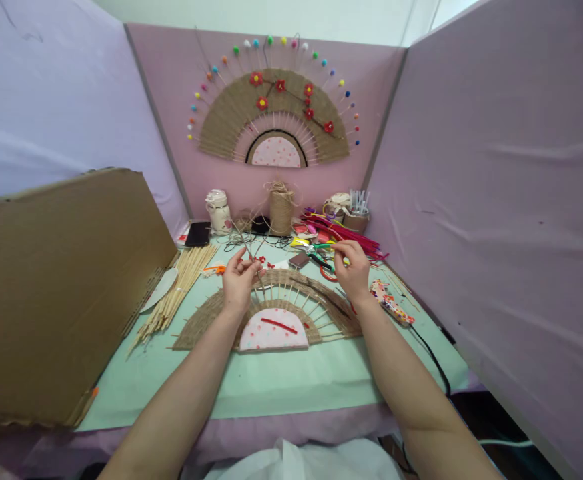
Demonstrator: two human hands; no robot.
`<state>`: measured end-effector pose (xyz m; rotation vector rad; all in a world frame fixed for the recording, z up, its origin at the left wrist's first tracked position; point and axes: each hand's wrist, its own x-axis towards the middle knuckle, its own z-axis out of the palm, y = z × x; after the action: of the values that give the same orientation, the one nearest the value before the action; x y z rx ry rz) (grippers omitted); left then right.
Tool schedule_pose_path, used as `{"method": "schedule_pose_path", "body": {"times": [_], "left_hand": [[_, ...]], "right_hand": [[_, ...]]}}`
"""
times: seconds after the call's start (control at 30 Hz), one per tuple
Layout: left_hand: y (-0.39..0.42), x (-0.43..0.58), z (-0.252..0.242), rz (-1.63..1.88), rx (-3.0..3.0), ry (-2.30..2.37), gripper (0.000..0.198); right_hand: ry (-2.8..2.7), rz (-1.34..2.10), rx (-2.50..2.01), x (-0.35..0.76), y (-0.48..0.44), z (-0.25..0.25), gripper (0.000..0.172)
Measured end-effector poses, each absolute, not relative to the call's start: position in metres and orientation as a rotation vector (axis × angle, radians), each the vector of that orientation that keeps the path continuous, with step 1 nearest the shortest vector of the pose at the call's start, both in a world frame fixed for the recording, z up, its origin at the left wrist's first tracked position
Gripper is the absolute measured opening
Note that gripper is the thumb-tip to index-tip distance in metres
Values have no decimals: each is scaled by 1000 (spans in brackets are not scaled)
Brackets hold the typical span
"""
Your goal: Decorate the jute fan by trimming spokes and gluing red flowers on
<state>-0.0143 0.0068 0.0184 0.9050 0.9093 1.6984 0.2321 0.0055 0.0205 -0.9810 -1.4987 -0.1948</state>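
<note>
My left hand (240, 283) pinches thin brown twig-like stems (251, 248), which fork upward above the fingers. My right hand (352, 268) is closed, its fingertips at the green handle end of a pair of pliers (316, 255) lying among other tools. Between and below my hands lies a half-round fan (206, 319) of woven twine on thin sticks. Its white dotted centre (271, 337) carries a short red pipe cleaner (279, 326). A dark brown branch shape (321, 295) runs along the fan's right side. Small red flowers (263, 260) lie behind the left fingers.
A finished fan (231, 100) with red flowers and pom-poms hangs on the back wall. Bamboo sticks (184, 283) and a large cardboard sheet (61, 300) are at left. Behind stand a twine spool (281, 210) and a jar (218, 212). Right are red pipe cleaners (351, 240) and a corded glue gun (390, 303).
</note>
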Motion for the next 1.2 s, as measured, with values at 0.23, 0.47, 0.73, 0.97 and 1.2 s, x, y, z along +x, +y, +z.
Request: {"method": "schedule_pose_path", "body": {"times": [0.23,0.47,0.73,0.97,1.2], "left_hand": [[4,-9,16,1645,851,847,69],[1,-3,9,1585,863,765,70],[-9,5,11,1522,908,715,58],[-10,11,5,1524,957,739,58],[-1,5,0,1517,1026,948,52]], "right_hand": [[-1518,-131,-1003,232,8,17,18],[-1751,126,-1054,204,1,9,17],[-1966,572,-1039,171,-18,3,19],[-1955,640,-1179,163,-19,-6,14],[-1842,540,-1277,177,-6,-5,16]]}}
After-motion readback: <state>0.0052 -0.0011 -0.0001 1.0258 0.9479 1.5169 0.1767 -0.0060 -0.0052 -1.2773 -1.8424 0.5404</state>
